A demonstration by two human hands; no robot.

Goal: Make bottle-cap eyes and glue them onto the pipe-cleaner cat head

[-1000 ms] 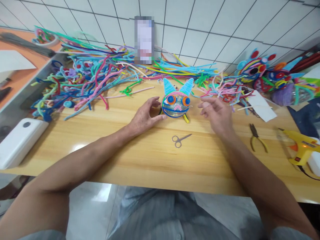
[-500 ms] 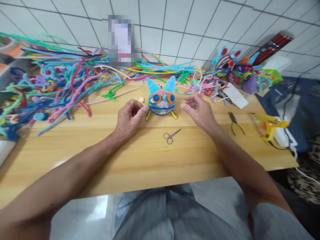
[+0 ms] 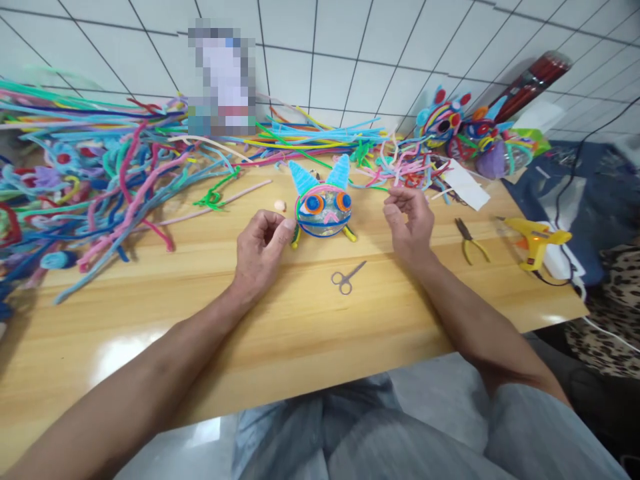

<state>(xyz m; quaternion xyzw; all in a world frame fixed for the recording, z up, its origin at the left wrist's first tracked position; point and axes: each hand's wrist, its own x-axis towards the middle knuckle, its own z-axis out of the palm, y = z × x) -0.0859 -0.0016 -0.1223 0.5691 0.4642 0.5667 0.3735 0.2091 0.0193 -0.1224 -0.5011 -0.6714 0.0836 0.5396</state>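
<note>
A cat-faced craft figure (image 3: 325, 217) stands upright on the table, with a clear rounded body, light blue ears, orange and blue eyes and yellow-green feet. Just left of it is my left hand (image 3: 260, 250), fingers loosely curled, the thumb tip close to the figure's side; whether it touches I cannot tell. I see nothing held in it. My right hand (image 3: 411, 227) hovers to the right, clear of the figure, its thumb and bent fingers apart around nothing. Small scissors (image 3: 347, 278) lie in front of the figure, and a small pale bead (image 3: 280, 206) sits beside it.
Tangled pipe cleaners (image 3: 135, 180) cover the table's left and back. At right lie pliers (image 3: 470, 241) and a yellow glue gun (image 3: 537, 241) with its cord. More craft figures (image 3: 440, 123) stand against the tiled wall, near a white card (image 3: 467, 185).
My right hand has drawn away from the figure to the right, its fingers curling more. The left hand stays beside the figure. The whole view has shifted and tilted slightly.
</note>
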